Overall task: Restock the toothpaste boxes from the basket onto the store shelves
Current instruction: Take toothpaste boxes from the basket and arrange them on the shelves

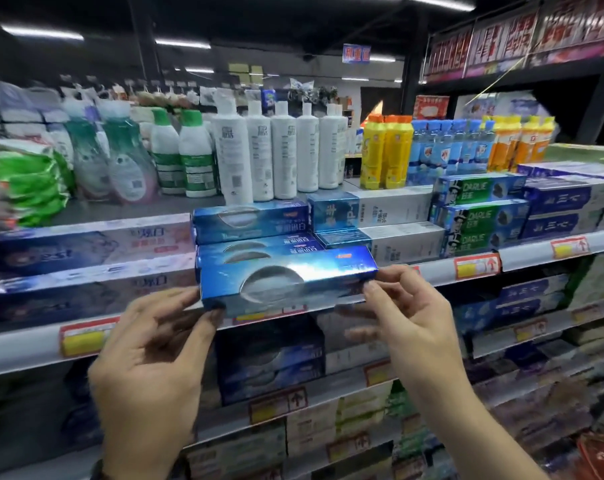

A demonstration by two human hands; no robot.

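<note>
Since both hands are closest to the camera, they're covered first: the left hand [148, 368], lower left of centre, is curled, with thumb and fingertips pinched on the lower left corner of a shiny blue toothpaste box [286, 278]. The right hand [414, 323], lower right of centre, is pinched on the box's right end by its fingertips. So the box is held lengthwise between the two, pretty much dead centre of the frame, in front of the shelf rail [26, 344] and just in front of a stack of matching blue boxes [252, 223] laid on the shelf behind; whether that stack is actually touched can't be told. Yellow-and-red price tags [85, 337] are stuck along the rail. Left of the stack, long pale Crest boxes [85, 244] are piled up, and to the right white-and-blue boxes [380, 209] and then green Darlie boxes [480, 213] are stacked. Lower down, more boxes [269, 358] are seen on the darker lower shelves. Further back, white bottles [283, 154] are lined up at upper centre, with yellow bottles [383, 154] to their right and green packs [33, 185] at the far left.
</note>
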